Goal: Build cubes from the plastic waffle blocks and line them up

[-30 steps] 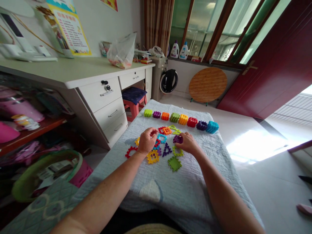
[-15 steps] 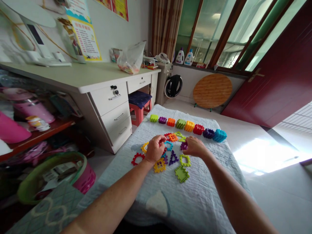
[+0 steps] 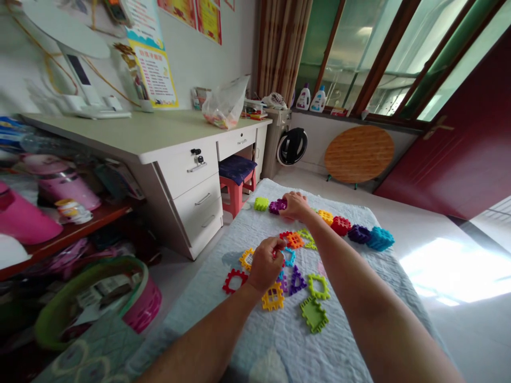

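Observation:
My right hand [image 3: 294, 206] is at the purple stack [image 3: 275, 206] in the far row, fingers closed around a purple interlocking tile at its right side. My left hand [image 3: 266, 264] hovers over the loose tiles with curled fingers; what they pinch is hidden, though red shows close by. Around it lie a red tile [image 3: 235, 281], a yellow window tile [image 3: 273, 297], a purple triangle tile [image 3: 297, 281], a blue frame tile [image 3: 290, 257] and an orange window tile [image 3: 295, 240]. Nearer me are a lime frame tile [image 3: 318, 286] and a green solid tile [image 3: 314, 314].
The row also holds lime [image 3: 261, 204], yellow [image 3: 325, 217], red [image 3: 341, 225], dark purple [image 3: 359, 234] and blue [image 3: 380, 239] stacks on the cloth-covered table [image 3: 351, 314]. A white desk [image 3: 175, 130] stands left, with a red stool [image 3: 236, 191] beside it.
My right hand has moved from the loose tiles up to the purple stack, carrying a purple tile. The left hand stays over the loose tiles. The view has shifted slightly.

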The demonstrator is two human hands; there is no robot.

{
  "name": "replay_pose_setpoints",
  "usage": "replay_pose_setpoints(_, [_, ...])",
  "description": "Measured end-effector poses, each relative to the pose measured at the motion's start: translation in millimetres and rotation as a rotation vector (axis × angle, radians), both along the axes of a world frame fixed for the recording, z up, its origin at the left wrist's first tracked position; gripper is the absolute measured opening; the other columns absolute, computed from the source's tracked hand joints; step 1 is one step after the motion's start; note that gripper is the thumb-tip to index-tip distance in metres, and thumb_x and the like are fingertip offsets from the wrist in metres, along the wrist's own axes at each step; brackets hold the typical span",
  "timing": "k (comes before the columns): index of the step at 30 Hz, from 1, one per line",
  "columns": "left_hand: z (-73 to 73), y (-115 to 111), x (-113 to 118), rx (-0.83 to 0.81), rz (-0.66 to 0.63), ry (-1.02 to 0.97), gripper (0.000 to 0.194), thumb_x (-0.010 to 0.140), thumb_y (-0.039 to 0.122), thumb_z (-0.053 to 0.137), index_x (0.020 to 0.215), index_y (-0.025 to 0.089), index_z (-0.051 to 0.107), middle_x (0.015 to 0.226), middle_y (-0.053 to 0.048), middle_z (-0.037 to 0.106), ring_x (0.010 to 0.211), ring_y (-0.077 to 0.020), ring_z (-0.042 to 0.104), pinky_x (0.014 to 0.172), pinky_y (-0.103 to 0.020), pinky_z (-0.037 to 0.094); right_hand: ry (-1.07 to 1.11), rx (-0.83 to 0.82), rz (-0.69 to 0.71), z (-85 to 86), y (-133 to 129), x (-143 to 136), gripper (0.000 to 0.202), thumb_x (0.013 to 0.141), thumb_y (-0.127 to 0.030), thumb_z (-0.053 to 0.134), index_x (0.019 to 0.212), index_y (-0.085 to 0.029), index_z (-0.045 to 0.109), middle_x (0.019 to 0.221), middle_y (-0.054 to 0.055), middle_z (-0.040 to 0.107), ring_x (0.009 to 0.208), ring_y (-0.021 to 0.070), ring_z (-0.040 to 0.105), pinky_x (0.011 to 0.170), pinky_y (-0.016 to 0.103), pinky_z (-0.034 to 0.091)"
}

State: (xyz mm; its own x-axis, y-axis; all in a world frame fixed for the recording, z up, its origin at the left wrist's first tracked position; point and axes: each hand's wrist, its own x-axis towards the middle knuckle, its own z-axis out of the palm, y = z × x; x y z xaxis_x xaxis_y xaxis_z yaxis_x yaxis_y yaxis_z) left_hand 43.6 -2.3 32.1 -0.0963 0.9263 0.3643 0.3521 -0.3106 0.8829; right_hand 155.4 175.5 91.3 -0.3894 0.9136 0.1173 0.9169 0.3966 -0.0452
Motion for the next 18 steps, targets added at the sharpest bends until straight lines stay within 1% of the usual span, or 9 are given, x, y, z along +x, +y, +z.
replay_pose_setpoints(4, [-2.0, 0.8, 1.0, -0.014, -0.001, -0.012, 0.027, 0.069, 0.001, 0.047, 0.083, 0.017, 0.063, 0.085, -0.003, 0.066, 0.085, -0.0168, 0.06, 0.082, -0.03, 0.047, -0.041, -0.056, -0.025, -8.0, 22.5, -11.9, 0.051, 0.064, -0.044, 0.065, 0.108, -0.018, 0.064, 0.111, 0.013, 0.06, 0.105, 0.0319, 0.048, 0.084, 0.039, 0.035])
replay_pose_setpoints(10, [-0.2, 0.1, 2.7, -0.005, 0.028, -0.018, 0.025, 0.069, 0.001, 0.046, 0.081, 0.017, 0.062, 0.085, -0.004, 0.065, 0.083, -0.0171, 0.058, 0.08, -0.031, 0.046, -0.089, -0.105, -0.032, -16.0, 41.7, -20.1, 0.049, 0.063, -0.042, 0.065, 0.106, -0.017, 0.066, 0.111, 0.014, 0.062, 0.106, 0.0335, 0.049, 0.084, 0.04, 0.036])
replay_pose_setpoints(15, [-0.8, 1.5, 1.8, -0.007, 0.045, -0.028, 0.025, 0.069, 0.001, 0.047, 0.08, 0.017, 0.062, 0.086, -0.004, 0.066, 0.085, -0.0171, 0.059, 0.08, -0.03, 0.047, -0.1, -0.131, -0.027, -22.6, 45.1, -23.2, 0.046, 0.064, -0.042, 0.065, 0.103, -0.017, 0.068, 0.11, 0.014, 0.062, 0.107, 0.0352, 0.049, 0.086, 0.043, 0.037])
replay_pose_setpoints(18, [-1.6, 2.5, 0.6, -0.01, 0.049, -0.024, 0.025, 0.068, 0.001, 0.048, 0.081, 0.018, 0.062, 0.085, -0.004, 0.066, 0.084, -0.0169, 0.06, 0.08, -0.03, 0.047, -0.084, -0.11, -0.04, -19.9, 38.0, -19.5, 0.055, 0.066, -0.045, 0.065, 0.115, -0.018, 0.064, 0.119, 0.015, 0.059, 0.11, 0.0355, 0.048, 0.089, 0.045, 0.037])
